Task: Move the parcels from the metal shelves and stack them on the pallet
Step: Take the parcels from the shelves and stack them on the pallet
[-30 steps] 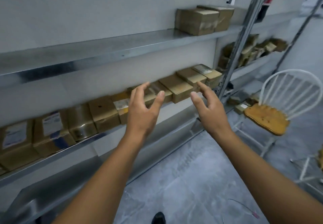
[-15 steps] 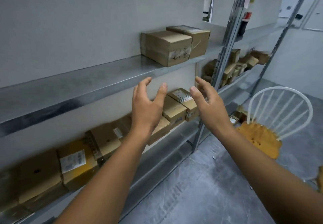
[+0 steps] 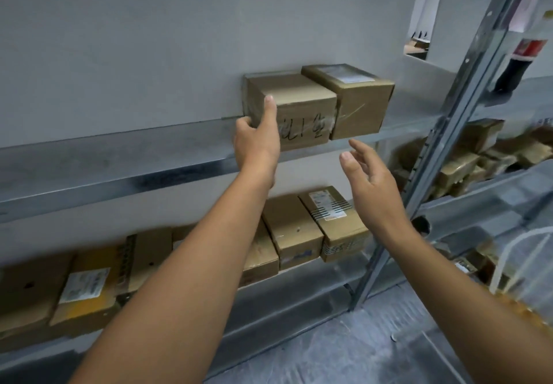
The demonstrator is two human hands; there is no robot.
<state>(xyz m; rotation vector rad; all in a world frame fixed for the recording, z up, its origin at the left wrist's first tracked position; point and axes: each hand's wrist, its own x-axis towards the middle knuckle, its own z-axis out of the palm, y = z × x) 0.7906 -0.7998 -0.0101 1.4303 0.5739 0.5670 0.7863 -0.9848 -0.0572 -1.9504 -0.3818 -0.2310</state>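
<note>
Sitting on the upper shelf (image 3: 119, 156), the scribbled parcel (image 3: 302, 105) touches a second parcel (image 3: 356, 102) on its right. The left hand (image 3: 257, 141) grips its front left corner, thumb up the face. The right hand (image 3: 371, 180) hangs spread just below both, touching nothing. More parcels (image 3: 291, 228) line the lower shelf (image 3: 335, 273).

Left hand (image 3: 258, 141) gripping marked parcel (image 3: 299, 114) on upper shelf (image 3: 119, 159), right hand (image 3: 371, 180) open below

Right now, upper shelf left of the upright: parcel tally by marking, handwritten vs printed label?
Handwritten parcel: 1
Labelled parcel: 1
Total: 2
</note>
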